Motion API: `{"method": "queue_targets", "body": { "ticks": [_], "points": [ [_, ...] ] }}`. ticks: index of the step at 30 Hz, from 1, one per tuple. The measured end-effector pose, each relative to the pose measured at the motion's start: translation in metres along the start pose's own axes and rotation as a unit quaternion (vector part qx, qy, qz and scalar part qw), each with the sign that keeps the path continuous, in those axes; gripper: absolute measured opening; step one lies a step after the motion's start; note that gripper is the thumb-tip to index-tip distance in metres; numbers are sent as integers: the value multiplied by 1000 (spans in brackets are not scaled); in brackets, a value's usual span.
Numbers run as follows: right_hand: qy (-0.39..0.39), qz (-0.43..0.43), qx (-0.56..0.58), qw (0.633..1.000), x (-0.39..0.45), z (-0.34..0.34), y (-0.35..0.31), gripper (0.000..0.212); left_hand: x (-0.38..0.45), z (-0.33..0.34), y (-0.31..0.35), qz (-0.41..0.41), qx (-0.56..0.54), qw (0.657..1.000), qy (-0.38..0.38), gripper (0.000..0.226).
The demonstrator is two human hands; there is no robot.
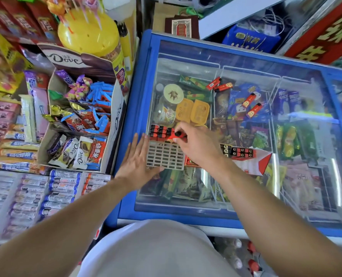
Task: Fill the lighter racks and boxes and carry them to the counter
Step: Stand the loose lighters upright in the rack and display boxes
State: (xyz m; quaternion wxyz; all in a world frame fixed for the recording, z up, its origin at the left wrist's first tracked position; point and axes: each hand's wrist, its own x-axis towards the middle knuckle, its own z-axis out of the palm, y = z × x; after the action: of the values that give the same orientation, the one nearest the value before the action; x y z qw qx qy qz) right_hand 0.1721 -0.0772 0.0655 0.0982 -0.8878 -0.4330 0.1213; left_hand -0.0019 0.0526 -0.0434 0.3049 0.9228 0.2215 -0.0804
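Left hand: your left hand (137,160) lies flat with fingers straight, pressed on the freezer lid (246,62) against the left edge of the lighter rack (164,156); it grasps nothing.
Right hand: your right hand (198,144) has thumb and fingertips curled round one red lighter (178,135), held over the far right part of the rack.
Held lighter: its black cap shows between your fingers; its long axis runs roughly left to right, tilted; the far end is hidden by your hand.
Rack: a pale grid tray lying flat on the glass, between your two hands, touching your left fingers.
Rack contents: two rows of red lighters with black caps (162,131) stand upright in the far cells, just left of your right fingertips; the near cells show as open grid.
Red box: a box with lighters in it (240,152), tops up, just right of your right wrist; its flap (254,162) hangs open.
Loose lighters: four red ones lie flat on the glass beyond your right hand, a pair (219,84) farther off and two more (251,105) to the right, all slanting up to the right.
Left of your left hand: an open Dove carton (114,124) heaped with wrapped sweets.
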Motion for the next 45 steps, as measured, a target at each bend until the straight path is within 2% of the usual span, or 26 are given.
{"method": "queue_targets", "body": {
  "ticks": [3,7,17,21,23,26,29,33,35,38,41,45],
  "points": [
    [25,-12,-1,1000,0,17,-2,22,-2,7,-2,-5,74,996,-50,95],
    [39,2,-2,999,-3,35,-5,24,-1,5,-1,-18,100,991,-83,78],
    [96,30,-5,995,-4,45,-9,17,-1,4,-3,-17,98,990,-101,75],
    [105,29,10,994,-4,43,-10,22,-1,4,-4,-13,87,992,-94,78],
    [119,26,19,992,-6,40,-9,19,-4,5,-5,-2,50,997,-65,82],
    [137,28,35,990,-9,34,-4,15,-13,5,-4,7,-81,995,49,90],
    [153,10,43,987,-9,29,5,9,-5,-5,4,35,-79,985,149,90],
    [113,-17,4,993,-4,34,5,15,32,-27,35,93,-81,973,195,73],
    [90,-5,-26,996,0,38,1,23,45,-33,48,83,-102,971,201,61],
    [106,-5,21,994,-1,33,4,18,53,-34,55,66,-118,973,190,51],
    [139,23,73,987,-1,15,22,11,59,-37,50,90,-79,981,150,48],
    [141,114,97,979,25,-3,69,14,69,-47,48,130,54,988,68,85]
  ]
}}
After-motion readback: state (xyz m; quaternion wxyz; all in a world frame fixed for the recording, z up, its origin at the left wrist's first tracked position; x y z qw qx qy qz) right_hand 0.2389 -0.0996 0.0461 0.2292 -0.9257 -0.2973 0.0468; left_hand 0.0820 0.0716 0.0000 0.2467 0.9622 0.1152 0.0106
